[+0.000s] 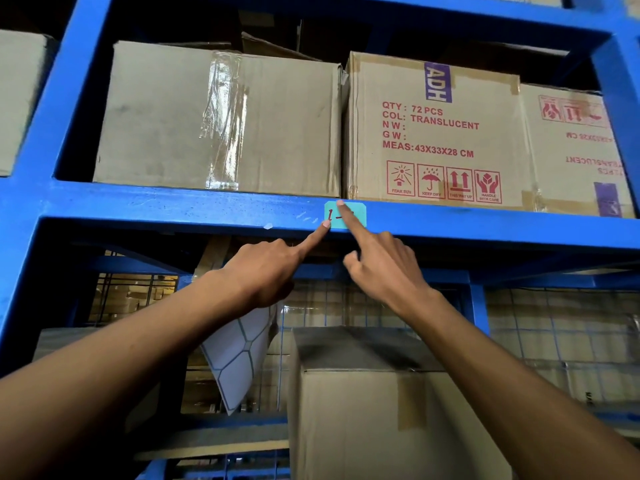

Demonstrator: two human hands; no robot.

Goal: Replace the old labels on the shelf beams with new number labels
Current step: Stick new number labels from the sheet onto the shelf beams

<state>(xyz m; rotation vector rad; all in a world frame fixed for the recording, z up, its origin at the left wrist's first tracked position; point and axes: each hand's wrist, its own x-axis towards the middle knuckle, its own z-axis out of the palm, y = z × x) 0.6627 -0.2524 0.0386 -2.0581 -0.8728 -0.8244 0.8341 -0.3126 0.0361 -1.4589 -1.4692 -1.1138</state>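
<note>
Blue racking stacked with cartons fills your view; on its shelf beam (173, 206) sits the teal label (356, 213). Your left hand (266, 271) grips a backing sheet (239, 355), forefinger steadying an edge; your right hand (381, 261), forefinger extended, presses. Rub outward, sealing corners.
</note>
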